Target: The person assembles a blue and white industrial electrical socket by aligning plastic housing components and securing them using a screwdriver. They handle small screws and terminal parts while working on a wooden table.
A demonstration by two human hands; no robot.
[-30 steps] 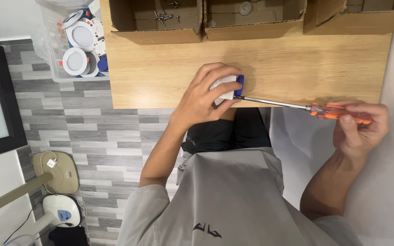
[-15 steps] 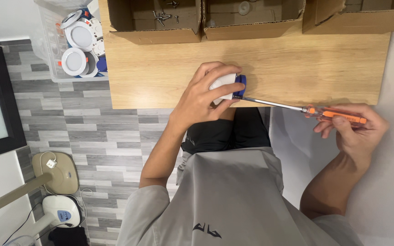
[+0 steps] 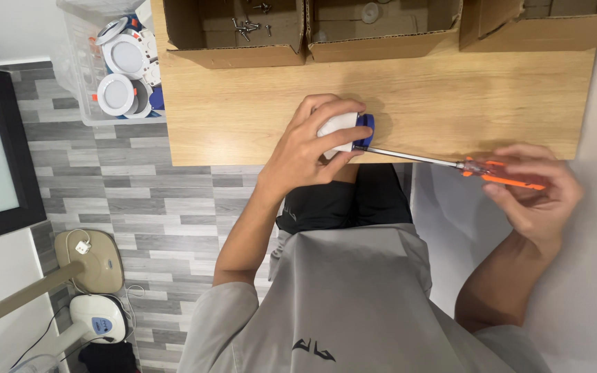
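Gripping the white-and-blue fitting [image 3: 343, 131] at the surface's [image 3: 450, 103] near edge, left hand [image 3: 312, 148]; right hand [image 3: 537, 190] pinches the screwdriver [image 3: 450, 164] touching it.

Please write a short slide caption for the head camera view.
Left hand steadies a white-and-blue fitting on the wooden table; right hand holds an orange-handled screwdriver to it.

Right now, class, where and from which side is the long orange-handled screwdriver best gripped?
Grip the long orange-handled screwdriver by its thick orange handle, coming from the right end, as the right hand does. Its thin steel shaft points left into the white and blue fitting that the left hand steadies.
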